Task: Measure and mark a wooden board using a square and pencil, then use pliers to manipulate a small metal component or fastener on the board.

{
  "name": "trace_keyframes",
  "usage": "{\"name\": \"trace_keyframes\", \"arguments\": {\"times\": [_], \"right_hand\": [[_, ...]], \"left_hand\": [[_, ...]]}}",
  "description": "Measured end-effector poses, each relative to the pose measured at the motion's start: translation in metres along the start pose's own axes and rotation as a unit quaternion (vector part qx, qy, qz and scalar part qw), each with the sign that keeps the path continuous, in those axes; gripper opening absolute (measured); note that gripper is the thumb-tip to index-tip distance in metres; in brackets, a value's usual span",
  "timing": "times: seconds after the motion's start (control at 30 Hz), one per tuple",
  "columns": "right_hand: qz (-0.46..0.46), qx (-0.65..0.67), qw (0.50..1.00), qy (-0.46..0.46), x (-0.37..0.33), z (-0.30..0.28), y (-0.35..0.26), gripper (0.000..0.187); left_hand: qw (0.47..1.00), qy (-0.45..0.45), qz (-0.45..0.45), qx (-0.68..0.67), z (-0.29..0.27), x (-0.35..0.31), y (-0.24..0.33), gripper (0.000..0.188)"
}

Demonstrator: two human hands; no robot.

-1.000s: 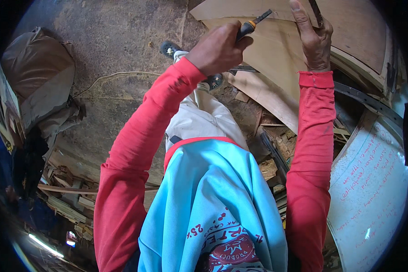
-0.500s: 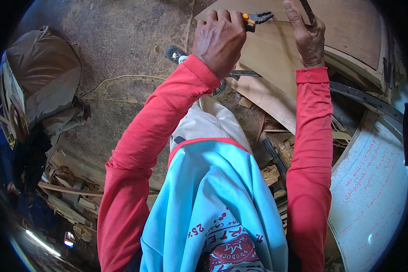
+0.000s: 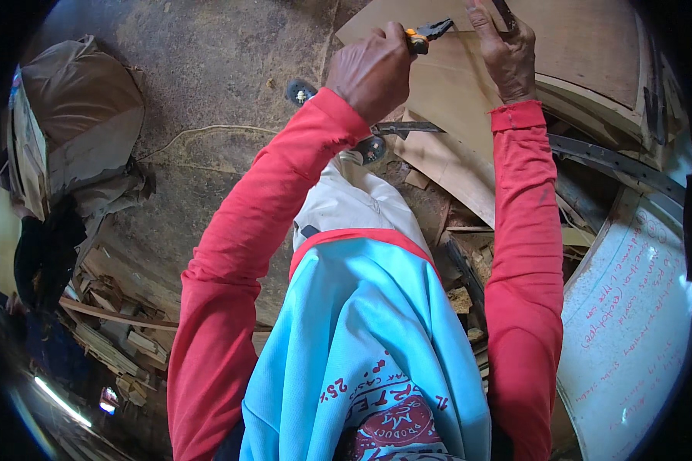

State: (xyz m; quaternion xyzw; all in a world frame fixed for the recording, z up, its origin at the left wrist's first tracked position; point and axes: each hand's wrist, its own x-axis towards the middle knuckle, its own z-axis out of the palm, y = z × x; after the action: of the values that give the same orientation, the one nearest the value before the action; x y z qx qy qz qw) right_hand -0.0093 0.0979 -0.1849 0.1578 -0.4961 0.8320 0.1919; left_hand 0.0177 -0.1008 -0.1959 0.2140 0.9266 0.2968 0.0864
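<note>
My left hand [image 3: 370, 75] is closed around the orange and black handles of a pair of pliers [image 3: 436, 30]. The jaws point right, toward my other hand. A dark, narrow strip [image 3: 504, 12] runs up out of the picture from my right hand [image 3: 513, 63], which grips it with the thumb raised. The fingers behind the strip are partly hidden, as is its upper end. Below both hands lies a thin brown wood sheet [image 3: 447, 86]. The plier jaws are apart from the strip.
Dark slotted metal strips [image 3: 619, 164] cross at the right, above a white board [image 3: 619, 323] with red writing. Wood scraps [image 3: 119, 349] pile up at the lower left. A brown-covered bundle [image 3: 84, 100] stands farther left. A thin cord [image 3: 200, 131] lies on the floor.
My right hand has moved left and slightly up with the dark strip, closer to the pliers. My left hand has shifted slightly left, still holding the pliers.
</note>
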Motion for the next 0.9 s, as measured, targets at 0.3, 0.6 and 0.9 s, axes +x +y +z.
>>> {"name": "trace_keyframes", "arguments": {"times": [0.3,0.6,0.9], "right_hand": [[0.126,-0.521,0.842,-0.051,0.005,0.018,-0.036,0.040],[0.130,-0.490,0.862,-0.005,0.007,0.006,-0.030,0.044],[0.149,-0.513,0.846,0.003,0.013,-0.017,-0.036,0.046]], "left_hand": [[0.942,-0.120,-0.060,-0.307,0.008,0.001,-0.006,0.032],[0.833,-0.078,-0.080,-0.542,0.063,-0.002,-0.002,0.021],[0.516,-0.125,-0.108,-0.840,0.101,-0.005,0.044,0.024]]}}
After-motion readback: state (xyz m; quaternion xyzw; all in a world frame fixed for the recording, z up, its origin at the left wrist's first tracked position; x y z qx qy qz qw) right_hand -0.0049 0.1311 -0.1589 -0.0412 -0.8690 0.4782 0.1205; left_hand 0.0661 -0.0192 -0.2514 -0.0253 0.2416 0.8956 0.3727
